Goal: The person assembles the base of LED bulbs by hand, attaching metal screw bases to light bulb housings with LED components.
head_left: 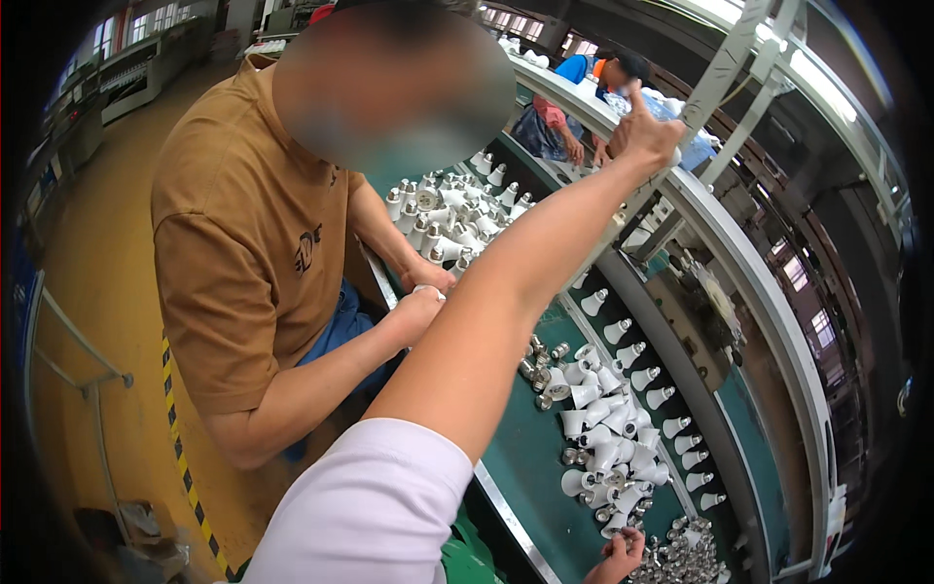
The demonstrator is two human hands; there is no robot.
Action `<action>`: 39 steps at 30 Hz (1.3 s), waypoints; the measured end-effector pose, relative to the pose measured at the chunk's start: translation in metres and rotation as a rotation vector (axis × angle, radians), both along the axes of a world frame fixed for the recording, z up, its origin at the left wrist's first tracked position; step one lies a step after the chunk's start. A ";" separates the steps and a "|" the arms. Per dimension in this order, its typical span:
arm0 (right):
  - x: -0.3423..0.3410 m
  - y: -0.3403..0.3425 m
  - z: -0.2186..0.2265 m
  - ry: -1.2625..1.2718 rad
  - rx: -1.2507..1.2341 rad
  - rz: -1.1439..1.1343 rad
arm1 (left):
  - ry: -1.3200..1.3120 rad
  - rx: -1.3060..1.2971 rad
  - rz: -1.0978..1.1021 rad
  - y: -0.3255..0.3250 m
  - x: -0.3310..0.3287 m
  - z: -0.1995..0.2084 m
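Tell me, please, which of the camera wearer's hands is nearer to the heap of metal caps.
Right. The right hand is just beside the heap of metal caps; the left hand is raised far from it.

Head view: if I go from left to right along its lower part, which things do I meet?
Striped floor tape, white sleeve, green object, silver table edge, the person's right hand, pile of metal caps.

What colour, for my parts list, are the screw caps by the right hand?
The screw caps are silver in the head view.
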State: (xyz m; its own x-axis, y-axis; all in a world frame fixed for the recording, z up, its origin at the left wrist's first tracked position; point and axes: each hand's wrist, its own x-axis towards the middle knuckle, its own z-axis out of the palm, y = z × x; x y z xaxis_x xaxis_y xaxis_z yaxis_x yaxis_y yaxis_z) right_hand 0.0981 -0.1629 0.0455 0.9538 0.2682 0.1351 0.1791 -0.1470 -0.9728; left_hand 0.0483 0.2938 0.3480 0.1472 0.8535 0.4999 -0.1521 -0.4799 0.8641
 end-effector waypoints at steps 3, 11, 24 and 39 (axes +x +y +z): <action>-0.005 0.001 0.005 0.058 -0.027 -0.011 | 0.134 0.018 0.007 0.016 -0.008 0.013; -0.009 0.003 0.000 -0.027 -0.048 -0.023 | 0.092 -0.102 -0.104 0.009 0.011 0.003; -0.046 0.025 0.007 -0.035 -0.179 0.167 | -0.243 -0.076 -0.976 -0.226 -0.003 -0.221; -0.066 0.012 0.006 -0.012 -0.238 0.255 | -0.882 -0.209 -0.739 -0.099 0.024 -0.097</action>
